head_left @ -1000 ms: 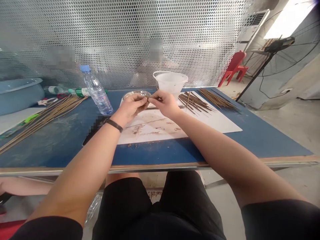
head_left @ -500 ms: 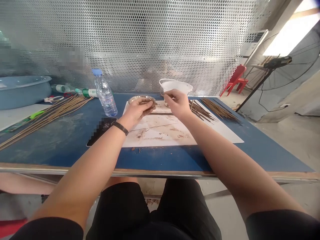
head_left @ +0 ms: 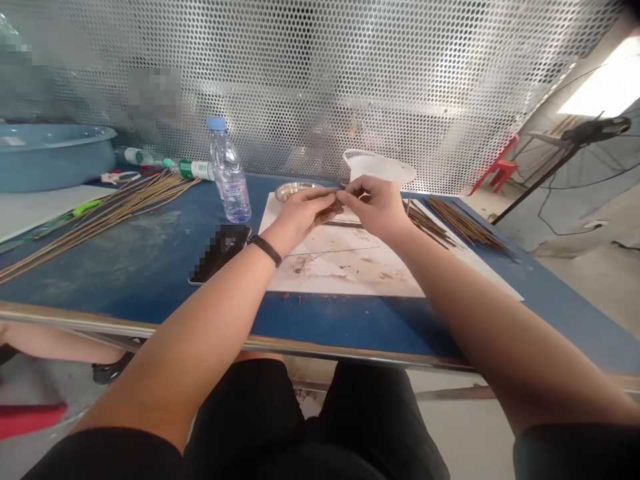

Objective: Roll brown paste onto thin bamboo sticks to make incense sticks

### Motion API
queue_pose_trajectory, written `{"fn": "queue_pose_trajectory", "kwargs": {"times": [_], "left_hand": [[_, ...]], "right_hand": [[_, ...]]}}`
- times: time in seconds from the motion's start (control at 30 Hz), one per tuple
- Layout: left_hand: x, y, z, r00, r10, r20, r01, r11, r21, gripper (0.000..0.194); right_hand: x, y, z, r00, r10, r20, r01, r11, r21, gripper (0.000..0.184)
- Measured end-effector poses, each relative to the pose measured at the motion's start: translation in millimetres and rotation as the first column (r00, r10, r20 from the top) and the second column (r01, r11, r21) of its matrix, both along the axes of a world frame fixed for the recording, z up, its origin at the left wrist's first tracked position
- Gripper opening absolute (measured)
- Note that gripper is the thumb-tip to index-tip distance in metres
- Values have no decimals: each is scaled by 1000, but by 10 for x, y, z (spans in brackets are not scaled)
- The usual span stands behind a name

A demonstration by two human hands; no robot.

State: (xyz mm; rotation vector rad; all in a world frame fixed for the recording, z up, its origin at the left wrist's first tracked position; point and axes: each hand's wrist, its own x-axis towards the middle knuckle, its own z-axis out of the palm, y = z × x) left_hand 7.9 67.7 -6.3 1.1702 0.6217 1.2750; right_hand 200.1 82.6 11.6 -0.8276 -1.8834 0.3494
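— Saw what, close in?

— Found left hand (head_left: pixel 304 212) and right hand (head_left: pixel 376 205) brought fingertip to fingertip; couldn't tell whether pinched on anything

— Had room around?

— Had some in front, over the stained white board (head_left: pixel 345 270), as far as its near edge on the blue table (head_left: pixel 340 328)

— Found the dark stick (head_left: pixel 343 223) where?

— Spotted it on the board, below the joined fingers; saw shiny bowl (head_left: pixel 295 187) just beyond the left hand, white bucket (head_left: pixel 373 168) behind the right

— Farther out?

— Noticed stick pile (head_left: pixel 433 223) to the right, phone (head_left: pixel 225 250) and water bottle (head_left: pixel 233 193) to the left
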Motion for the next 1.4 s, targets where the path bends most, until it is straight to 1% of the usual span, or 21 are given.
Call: {"fn": "queue_pose_trajectory", "kwargs": {"times": [0.1, 0.2, 0.3, 0.37, 0.47, 0.57, 0.67, 0.77, 0.87, 0.97, 1.03, 1.17, 1.3, 1.4], "left_hand": [[0, 17, -30, 1000, 19, 5, -20, 999, 28, 7], [-8, 43, -56, 997, 69, 47, -70, 997, 36, 9], [-17, 60, -61, 987, 148, 57, -150, 988, 34, 12], [-24, 66, -60, 985, 170, 30, -171, 984, 41, 16], [-43, 80, -69, 989, 148, 0, -147, 987, 64, 22], [-74, 110, -95, 997, 75, -30, -72, 993, 93, 30], [-99, 132, -118, 997, 31, -73, -22, 992, 123, 33], [-109, 134, -126, 993, 44, -112, -30, 992, 121, 32], [-113, 131, -118, 991, 69, -119, -58, 994, 92, 29], [-109, 120, -96, 990, 75, -119, -70, 997, 42, 25], [-99, 101, -78, 989, 46, -140, -49, 999, -19, 24], [-85, 60, -51, 974, -48, -222, 18, 990, -138, 23], [-111, 56, -40, 964, -78, -253, 45, 990, -134, 32], [-140, 59, -26, 954, -60, -294, 21, 991, -135, 37]], "right_hand": [[-37, -23, -120, 1000, -20, 13, 19, 995, 96, 30], [-71, -27, -195, 999, 2, 43, -9, 988, 155, 35], [-110, -49, -230, 998, 36, 59, -43, 991, 128, 31], [-126, -64, -228, 998, 39, 43, -43, 994, 97, 26], [-119, -63, -199, 999, 26, -33, -26, 999, 23, 19], [-85, -37, -166, 995, 49, -87, -56, 995, -81, 15], [-53, -12, -150, 991, 103, -82, -115, 980, -160, 16], [-37, 4, -156, 994, 99, -48, -107, 973, -203, 20], [-21, 31, -167, 997, 71, -14, -72, 978, -194, 23], [2, 67, -164, 996, 83, 23, -77, 978, -193, 20], [10, 80, -155, 996, 75, 38, -66, 979, -195, 17], [-7, 77, -152, 997, 62, 50, -53, 982, -180, 13], [-33, 89, -193, 992, 84, 98, -74, 992, -105, 7], [-21, 125, -212, 986, 96, 140, -92, 995, -33, 4]]}}
